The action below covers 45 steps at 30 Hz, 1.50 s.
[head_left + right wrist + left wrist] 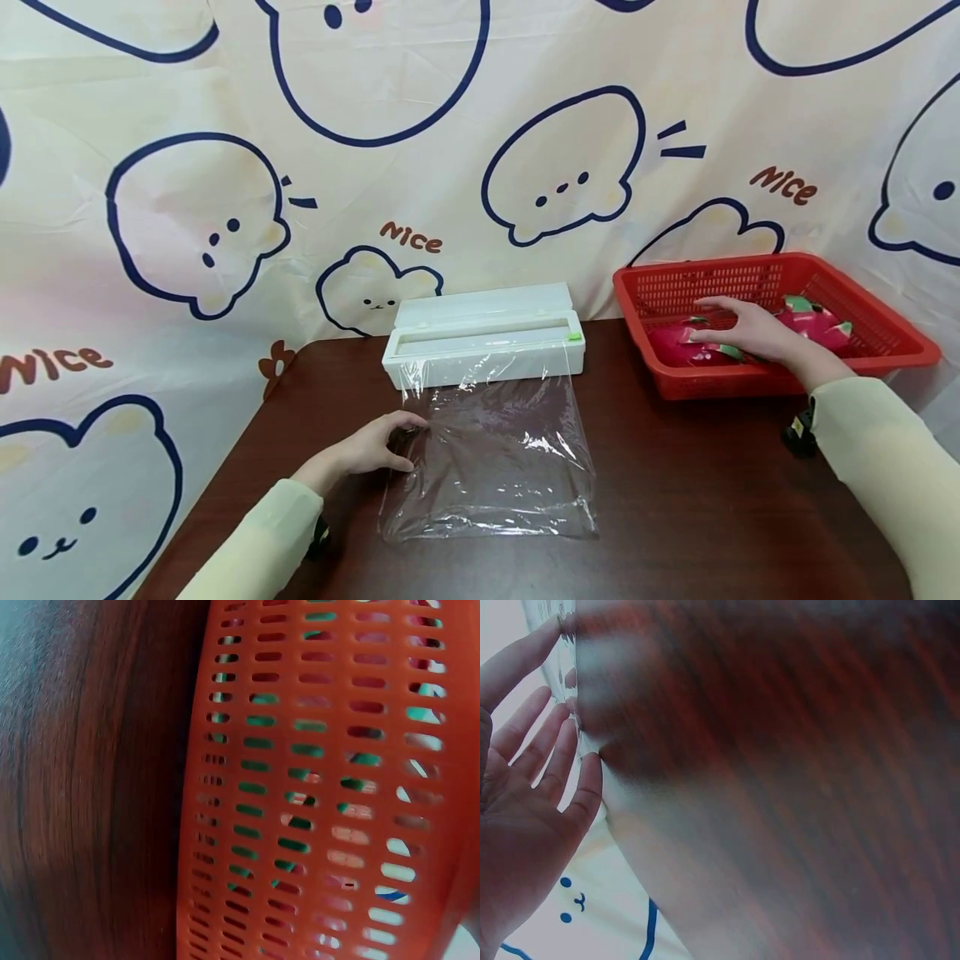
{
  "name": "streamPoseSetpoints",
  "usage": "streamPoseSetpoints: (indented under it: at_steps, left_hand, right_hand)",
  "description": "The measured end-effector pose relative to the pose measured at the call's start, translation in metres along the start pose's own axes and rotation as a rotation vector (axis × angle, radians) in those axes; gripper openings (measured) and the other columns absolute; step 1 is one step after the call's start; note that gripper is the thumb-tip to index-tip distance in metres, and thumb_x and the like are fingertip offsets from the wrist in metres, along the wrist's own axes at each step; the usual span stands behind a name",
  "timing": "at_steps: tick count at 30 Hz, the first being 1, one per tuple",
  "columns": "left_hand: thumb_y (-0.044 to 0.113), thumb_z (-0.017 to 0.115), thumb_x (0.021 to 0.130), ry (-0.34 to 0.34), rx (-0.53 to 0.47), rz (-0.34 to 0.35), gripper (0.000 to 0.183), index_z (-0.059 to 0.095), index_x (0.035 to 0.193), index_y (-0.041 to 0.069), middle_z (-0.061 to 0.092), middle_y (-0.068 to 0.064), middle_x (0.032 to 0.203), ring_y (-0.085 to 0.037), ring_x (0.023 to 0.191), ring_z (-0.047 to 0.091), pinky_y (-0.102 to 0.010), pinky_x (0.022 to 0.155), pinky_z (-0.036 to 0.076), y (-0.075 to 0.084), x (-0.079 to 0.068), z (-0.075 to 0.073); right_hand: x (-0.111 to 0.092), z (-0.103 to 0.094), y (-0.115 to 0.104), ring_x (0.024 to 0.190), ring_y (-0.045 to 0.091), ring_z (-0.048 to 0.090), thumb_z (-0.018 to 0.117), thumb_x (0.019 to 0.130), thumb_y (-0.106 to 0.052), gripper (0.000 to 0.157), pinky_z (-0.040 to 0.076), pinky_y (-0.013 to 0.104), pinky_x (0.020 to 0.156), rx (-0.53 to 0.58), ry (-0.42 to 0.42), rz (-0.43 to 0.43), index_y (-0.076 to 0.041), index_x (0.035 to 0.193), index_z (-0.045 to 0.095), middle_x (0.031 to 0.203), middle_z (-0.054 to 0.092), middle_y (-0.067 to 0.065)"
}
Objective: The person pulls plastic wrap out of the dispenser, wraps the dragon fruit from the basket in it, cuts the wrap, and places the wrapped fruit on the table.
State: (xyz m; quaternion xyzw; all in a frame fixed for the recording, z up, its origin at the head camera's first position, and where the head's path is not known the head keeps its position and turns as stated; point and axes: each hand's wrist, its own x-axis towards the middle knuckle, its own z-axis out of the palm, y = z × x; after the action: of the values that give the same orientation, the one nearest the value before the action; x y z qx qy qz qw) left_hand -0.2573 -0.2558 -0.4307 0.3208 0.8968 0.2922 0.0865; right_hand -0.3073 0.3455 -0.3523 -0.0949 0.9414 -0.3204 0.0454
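A sheet of clear plastic wrap point(510, 467) lies pulled out over the table from a white wrap dispenser box point(487, 367). At the sheet's left edge is my left hand point(371, 446), fingers spread and gently bent, fingertips right at the film; the left wrist view shows the palm and separate fingers point(581, 787). My right hand point(753, 329) reaches into the red basket point(750, 383), thumb and fingers apart above a pink dragon fruit point(671, 346). A second dragon fruit point(821, 325) lies to its right. In the right wrist view the basket's slotted wall point(315, 787) covers the hand.
The dark brown wooden table point(675, 500) carries the box at its back middle and the basket at the back right. The box's lid point(483, 302) stands raised. Close behind hangs a pale cloth point(420, 183) with cartoon outlines, also along the left side.
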Motion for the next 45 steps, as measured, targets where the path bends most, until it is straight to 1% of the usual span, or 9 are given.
streamPoseSetpoints:
  at_steps: [4, 11, 17, 26, 30, 34, 36, 39, 45]
  left_hand:
    - [0.008, 0.084, 0.073, 0.013, 0.01, 0.024, 0.059, 0.058, 0.125, -0.001, 0.059, -0.014, 0.119, -0.033, 0.108, 0.054, -0.049, 0.093, 0.043, 0.001, 0.0, 0.001]
    - [0.009, 0.085, 0.073, -0.003, -0.011, -0.028, 0.06, 0.057, 0.126, 0.001, 0.058, -0.014, 0.122, -0.035, 0.112, 0.052, -0.053, 0.095, 0.04, 0.004, -0.001, 0.0]
    - [0.009, 0.085, 0.073, 0.011, -0.014, -0.021, 0.06, 0.057, 0.126, 0.001, 0.058, -0.013, 0.121, -0.035, 0.111, 0.052, -0.052, 0.095, 0.04, 0.0, 0.0, -0.003]
    - [0.01, 0.085, 0.073, 0.006, -0.013, -0.015, 0.06, 0.058, 0.126, 0.001, 0.058, -0.013, 0.121, -0.034, 0.112, 0.053, -0.052, 0.096, 0.04, -0.001, 0.001, -0.001]
    - [0.01, 0.085, 0.073, 0.003, -0.01, -0.015, 0.06, 0.058, 0.125, 0.001, 0.058, -0.013, 0.121, -0.035, 0.112, 0.052, -0.053, 0.095, 0.04, 0.001, 0.001, -0.001]
    - [0.01, 0.085, 0.073, 0.003, -0.004, -0.016, 0.059, 0.057, 0.126, 0.002, 0.058, -0.013, 0.122, -0.035, 0.112, 0.053, -0.052, 0.096, 0.04, 0.002, 0.001, -0.002]
    - [0.009, 0.084, 0.074, 0.004, -0.002, -0.015, 0.059, 0.058, 0.126, 0.002, 0.058, -0.013, 0.122, -0.034, 0.112, 0.053, -0.052, 0.096, 0.04, 0.001, 0.001, -0.002]
    - [0.009, 0.084, 0.074, 0.006, 0.001, -0.015, 0.059, 0.058, 0.126, 0.002, 0.059, -0.012, 0.122, -0.033, 0.112, 0.053, -0.051, 0.096, 0.04, 0.001, 0.001, -0.001]
    - [0.009, 0.084, 0.074, -0.006, -0.016, -0.011, 0.059, 0.057, 0.126, 0.001, 0.058, -0.014, 0.122, -0.035, 0.112, 0.053, -0.052, 0.096, 0.04, 0.0, 0.002, -0.001]
  right_hand:
    - [0.005, 0.005, 0.001, 0.128, 0.048, 0.034, 0.066, 0.087, -0.053, 0.087, 0.028, 0.071, 0.097, 0.0, -0.029, -0.004, -0.005, 0.15, 0.03, 0.146, 0.035, 0.029]
    - [0.007, 0.009, -0.001, 0.12, 0.046, 0.039, 0.068, 0.083, -0.058, 0.091, 0.035, 0.069, 0.094, -0.067, -0.076, -0.003, -0.007, 0.15, 0.032, 0.144, 0.037, 0.029]
    - [0.015, 0.009, -0.003, 0.122, 0.047, 0.038, 0.069, 0.081, -0.058, 0.093, 0.036, 0.068, 0.094, -0.055, -0.104, 0.001, -0.009, 0.151, 0.031, 0.145, 0.036, 0.028]
    - [0.019, 0.013, -0.001, 0.122, 0.05, 0.036, 0.068, 0.079, -0.063, 0.102, 0.033, 0.069, 0.095, -0.053, -0.155, 0.049, -0.008, 0.152, 0.023, 0.146, 0.031, 0.031]
    - [0.021, 0.013, -0.001, 0.123, 0.05, 0.033, 0.067, 0.078, -0.065, 0.106, 0.032, 0.069, 0.097, -0.042, -0.184, 0.093, -0.005, 0.151, 0.018, 0.145, 0.029, 0.031]
    - [0.023, 0.011, -0.001, 0.121, 0.049, 0.032, 0.066, 0.079, -0.065, 0.105, 0.033, 0.067, 0.097, -0.03, -0.228, 0.135, -0.002, 0.146, 0.017, 0.141, 0.03, 0.031]
    - [0.024, 0.01, -0.001, 0.121, 0.049, 0.032, 0.066, 0.079, -0.065, 0.103, 0.034, 0.067, 0.097, -0.031, -0.242, 0.135, -0.001, 0.145, 0.018, 0.14, 0.031, 0.031]
    - [0.024, 0.011, 0.0, 0.12, 0.049, 0.033, 0.066, 0.079, -0.065, 0.102, 0.035, 0.066, 0.096, -0.028, -0.246, 0.133, -0.002, 0.143, 0.018, 0.138, 0.032, 0.03]
    - [0.024, 0.014, 0.003, 0.118, 0.046, 0.038, 0.066, 0.078, -0.067, 0.099, 0.038, 0.063, 0.095, -0.019, -0.213, 0.12, -0.002, 0.14, 0.023, 0.136, 0.037, 0.028]
